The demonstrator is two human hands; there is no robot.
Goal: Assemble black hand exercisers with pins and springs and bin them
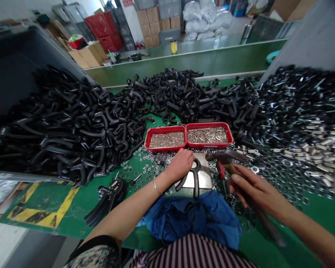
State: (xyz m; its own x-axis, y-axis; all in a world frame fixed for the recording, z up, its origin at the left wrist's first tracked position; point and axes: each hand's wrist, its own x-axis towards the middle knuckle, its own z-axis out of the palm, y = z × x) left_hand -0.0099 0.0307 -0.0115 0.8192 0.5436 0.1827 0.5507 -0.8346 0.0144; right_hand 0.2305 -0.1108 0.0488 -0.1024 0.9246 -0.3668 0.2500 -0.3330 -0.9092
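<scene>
My left hand (182,163) is closed, its curled fingers resting on a black ring-ended part (195,175). That part lies on a flat metal plate (205,173), two curved legs pointing toward me. My right hand (252,186) grips a hammer (266,223) by its wooden handle, the head tilted over the plate's right side and apart from the black part. Just under the hammer head shows a red-handled tool (221,170). Two red trays stand behind the plate: the left tray (164,149) holds tiny metal pieces, the right tray (231,138) small pins.
Black handles (100,126) are heaped at left and across the back. Metal rings (279,182) and silver cylinders (321,149) spread at right. A blue cloth (190,216) lies in front of the plate. Several stacked black parts (107,199) sit left of my forearm.
</scene>
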